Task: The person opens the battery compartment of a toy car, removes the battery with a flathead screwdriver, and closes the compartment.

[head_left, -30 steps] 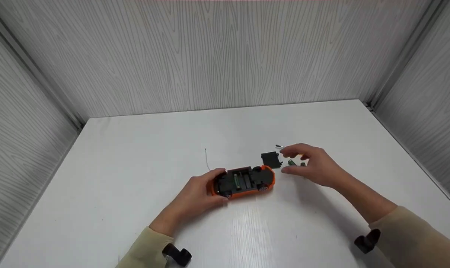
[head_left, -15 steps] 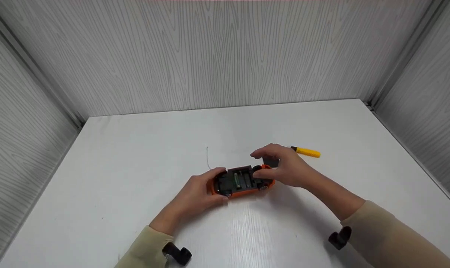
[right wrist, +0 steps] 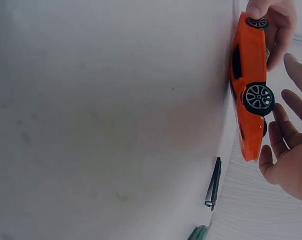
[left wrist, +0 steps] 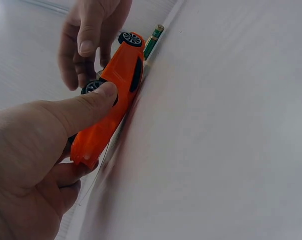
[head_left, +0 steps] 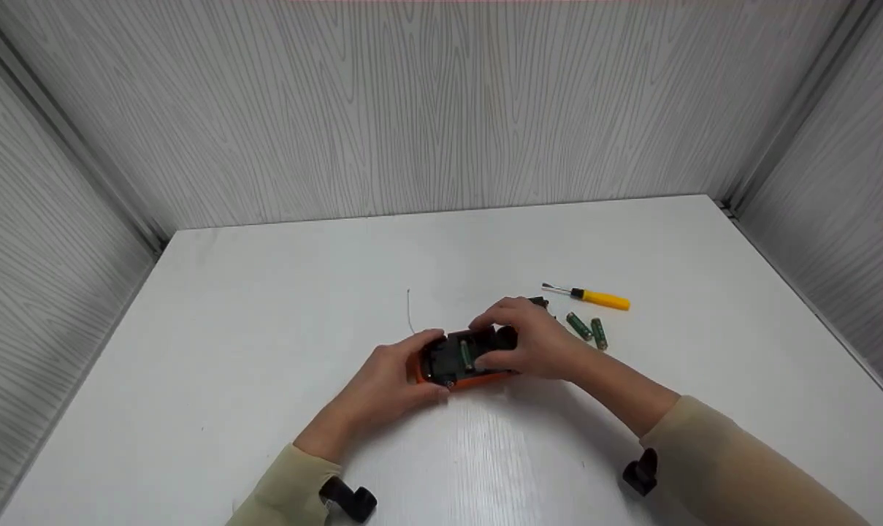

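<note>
An orange toy car (head_left: pixel 474 382) lies wheels up on the white table, its battery compartment uncovered. One green battery (head_left: pixel 465 354) sits in that compartment. My left hand (head_left: pixel 386 380) grips one end of the car between thumb and fingers; the left wrist view shows the thumb by a wheel (left wrist: pixel 94 87). Over the other end hangs my right hand (head_left: pixel 540 343), its thumb tip right beside the battery. In the right wrist view the right hand's fingers (right wrist: pixel 286 132) are spread and loosely bent close to the car's underside, with nothing seen between them.
Two more green batteries, one (head_left: pixel 578 326) beside the other (head_left: pixel 599 334), lie to the right. A yellow-handled screwdriver (head_left: pixel 603 299) lies behind them. The black battery cover (right wrist: pixel 214 184) is partly hidden behind my right hand in the head view. A thin wire (head_left: pixel 409 310) sticks out behind the car.
My right hand has moved left from beside the loose batteries to over the car's compartment, uncovering the screwdriver and batteries. The left hand and the car have stayed in place.
</note>
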`<state>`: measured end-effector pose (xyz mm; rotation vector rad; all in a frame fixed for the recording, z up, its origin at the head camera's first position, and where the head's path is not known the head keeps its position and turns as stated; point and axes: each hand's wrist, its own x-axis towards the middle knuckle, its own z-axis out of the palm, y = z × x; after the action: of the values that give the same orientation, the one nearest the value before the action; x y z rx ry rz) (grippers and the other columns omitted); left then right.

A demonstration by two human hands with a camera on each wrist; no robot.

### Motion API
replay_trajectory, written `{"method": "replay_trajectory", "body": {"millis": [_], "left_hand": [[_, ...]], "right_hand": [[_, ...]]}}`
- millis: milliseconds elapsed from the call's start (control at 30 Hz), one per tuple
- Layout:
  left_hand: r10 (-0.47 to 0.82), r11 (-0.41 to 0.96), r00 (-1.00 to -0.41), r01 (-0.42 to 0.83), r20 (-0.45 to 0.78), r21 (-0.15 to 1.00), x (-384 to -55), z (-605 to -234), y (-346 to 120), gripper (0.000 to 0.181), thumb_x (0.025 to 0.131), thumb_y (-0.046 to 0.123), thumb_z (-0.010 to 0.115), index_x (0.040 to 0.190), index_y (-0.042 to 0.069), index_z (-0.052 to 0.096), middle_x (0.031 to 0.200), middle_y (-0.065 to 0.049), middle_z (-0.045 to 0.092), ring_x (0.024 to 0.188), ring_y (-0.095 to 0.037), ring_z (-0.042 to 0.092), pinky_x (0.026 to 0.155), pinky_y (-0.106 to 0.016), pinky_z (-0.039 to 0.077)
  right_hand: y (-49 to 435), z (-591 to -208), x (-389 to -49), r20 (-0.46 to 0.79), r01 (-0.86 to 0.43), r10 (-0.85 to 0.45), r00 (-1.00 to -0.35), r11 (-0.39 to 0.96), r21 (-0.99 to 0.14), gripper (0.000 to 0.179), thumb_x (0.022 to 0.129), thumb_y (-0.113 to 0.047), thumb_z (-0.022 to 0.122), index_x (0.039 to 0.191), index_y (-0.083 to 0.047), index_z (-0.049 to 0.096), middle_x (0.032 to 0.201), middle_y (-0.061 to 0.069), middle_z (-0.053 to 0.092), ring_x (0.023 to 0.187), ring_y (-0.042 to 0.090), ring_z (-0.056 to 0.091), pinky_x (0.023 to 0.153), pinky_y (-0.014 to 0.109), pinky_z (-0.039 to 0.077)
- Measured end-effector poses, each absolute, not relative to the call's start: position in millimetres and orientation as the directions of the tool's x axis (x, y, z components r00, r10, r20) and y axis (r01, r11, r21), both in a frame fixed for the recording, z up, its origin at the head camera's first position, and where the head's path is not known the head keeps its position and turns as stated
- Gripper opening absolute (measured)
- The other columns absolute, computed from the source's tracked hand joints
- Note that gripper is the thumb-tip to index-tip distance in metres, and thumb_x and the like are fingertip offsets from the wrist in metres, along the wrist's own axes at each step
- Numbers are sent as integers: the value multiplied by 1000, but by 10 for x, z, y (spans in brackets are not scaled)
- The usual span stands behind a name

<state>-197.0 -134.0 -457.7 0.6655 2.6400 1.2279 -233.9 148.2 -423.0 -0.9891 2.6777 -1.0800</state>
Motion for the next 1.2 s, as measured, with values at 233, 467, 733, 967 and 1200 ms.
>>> {"method": "replay_trajectory", "body": {"millis": [233,467,733,967,1200], "left_hand": [[461,552,-885,347,70,758,-1970,-4584,-1340,79,89,32,89,158,20,52,145,-1,63,131,-18,58,113,-47,42],[462,541,-884,340,66,769,-1958,-4594,-1346,79,90,32,89,158,19,51,147,-1,62,133,-19,56,114,-47,41],[466,532,-881,348,76,772,-1954,-4593,-1349,79,90,29,89,158,18,51,146,-2,63,128,-18,58,110,-46,44],[472,532,-877,360,85,767,-1954,-4596,-1351,78,90,27,88,158,17,51,146,-2,63,130,-18,58,111,-46,44],[476,532,-873,382,106,756,-1966,-4602,-1346,78,89,23,89,157,15,52,146,-4,63,131,-18,59,113,-46,43]], "right_hand": [[1435,-4286,-2333,139,-530,-588,-797,570,-627,41,88,-33,89,126,-22,77,125,-2,67,119,25,56,99,49,50],[1384,-4310,-2311,110,-506,-577,-809,590,-629,42,86,-31,91,126,-22,78,123,-1,65,120,24,53,98,48,49],[1367,-4345,-2308,110,-518,-586,-803,595,-614,43,87,-31,90,127,-22,78,123,0,62,121,26,49,97,49,47],[1365,-4369,-2314,111,-528,-586,-803,613,-588,43,87,-36,89,127,-24,77,124,0,61,122,26,48,98,53,44],[1366,-4377,-2315,110,-527,-585,-803,613,-589,44,88,-39,88,128,-25,77,126,0,60,124,27,48,101,56,41]]}}
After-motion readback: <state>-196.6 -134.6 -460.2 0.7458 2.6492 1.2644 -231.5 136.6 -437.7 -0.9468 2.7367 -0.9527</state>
